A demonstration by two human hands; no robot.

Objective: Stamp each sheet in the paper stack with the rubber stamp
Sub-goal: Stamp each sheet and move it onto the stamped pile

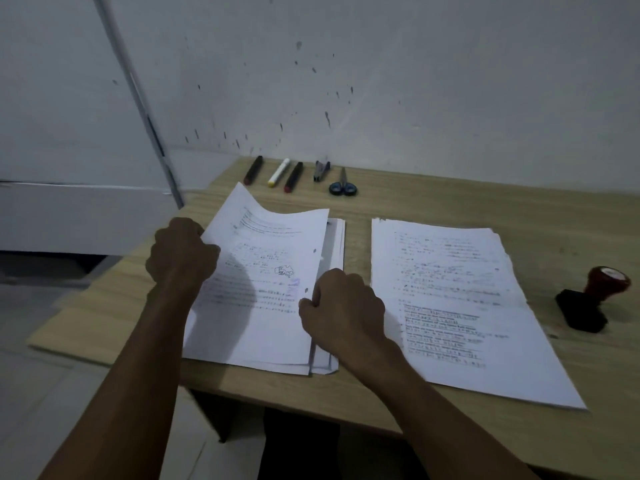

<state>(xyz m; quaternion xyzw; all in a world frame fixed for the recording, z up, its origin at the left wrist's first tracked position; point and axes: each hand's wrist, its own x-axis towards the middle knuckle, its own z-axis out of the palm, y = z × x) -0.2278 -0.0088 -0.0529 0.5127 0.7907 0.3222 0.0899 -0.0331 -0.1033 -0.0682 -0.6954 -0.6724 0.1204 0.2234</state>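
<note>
The printed white sheet [263, 271], bearing a faint purple stamp mark [293, 287] near its right margin, lies uppermost on the left-hand pile of white paper [334, 244] and curls upward at its far left corner. We hold it at both sides: the left hand [181, 252] has its grip curled round the left edge, and the right hand [341, 306] pinches the right edge between curled fingers and thumb. Just beside this pile, to the right and apart from it, rests the second stack of printed white sheets [457, 306]; we see no stamp mark on its top page, so we judge it to be the unstamped supply. The rubber stamp with red knob and black base [592, 303] lies tilted on the pale wooden surface [433, 199], well apart from both hands, beyond the right stack.

We judge the step in hand to be settling the stamped sheet squarely onto the finished pile. To do it well, we lower both edges together, align the corners with the sheets beneath, and keep fingers off the fresh ink. Along the far edge lie two black markers with red ends [293, 176], a white marker [278, 172], a small grey tool [321, 169] too blurred to name, and black-handled scissors [343, 187].
</note>
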